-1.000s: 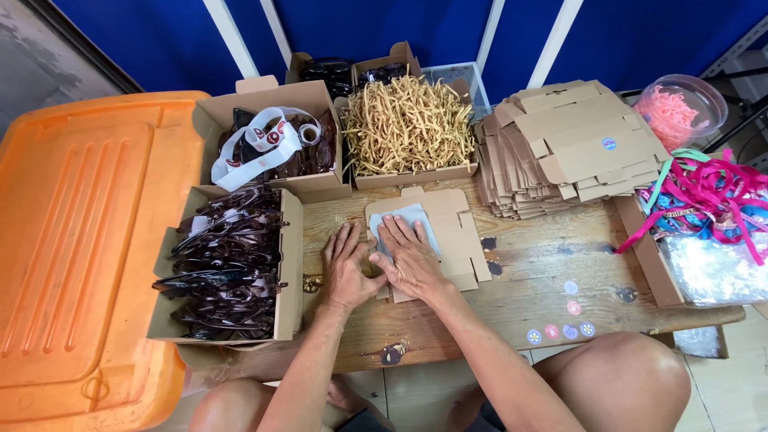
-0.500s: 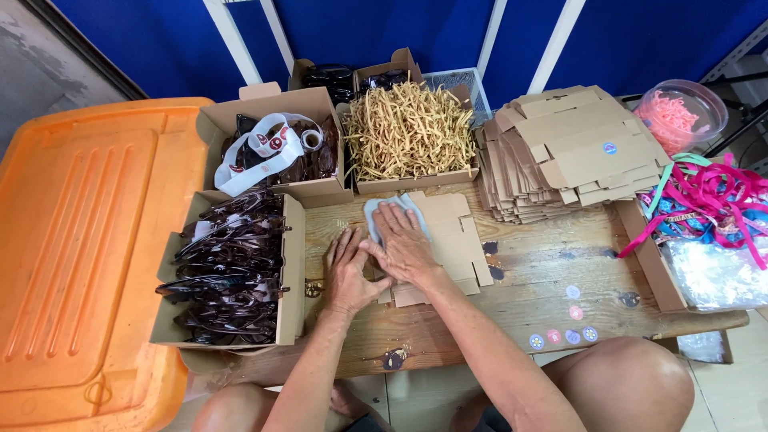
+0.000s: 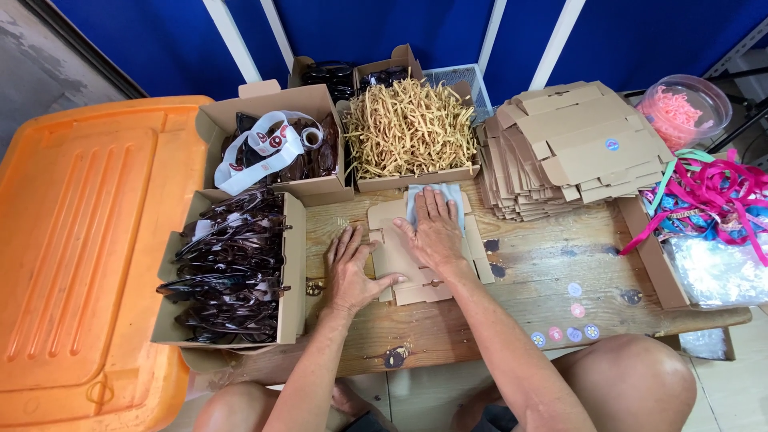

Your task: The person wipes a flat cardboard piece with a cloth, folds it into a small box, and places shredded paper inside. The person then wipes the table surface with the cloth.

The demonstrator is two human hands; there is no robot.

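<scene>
Before blue wall panels point(image 3: 640, 40), a wooden table point(image 3: 528, 280) bears a flat cardboard box blank point(image 3: 400, 260). Left hand point(image 3: 350, 268) and right hand point(image 3: 434, 232) press it, fingers spread flat, gripping nothing.

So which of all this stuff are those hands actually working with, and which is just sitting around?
In hand:
left hand and right hand, pressing the flat carton
pale cloth under the right fingers

Lying about:
box of sunglasses
paper shred
carton stack
ribbons
orange lid
stickers

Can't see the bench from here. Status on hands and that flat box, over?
Left hand and right hand flat, palms down on flat cardboard blank. Pale blue cloth under right fingertips. Nothing in the way.
</scene>
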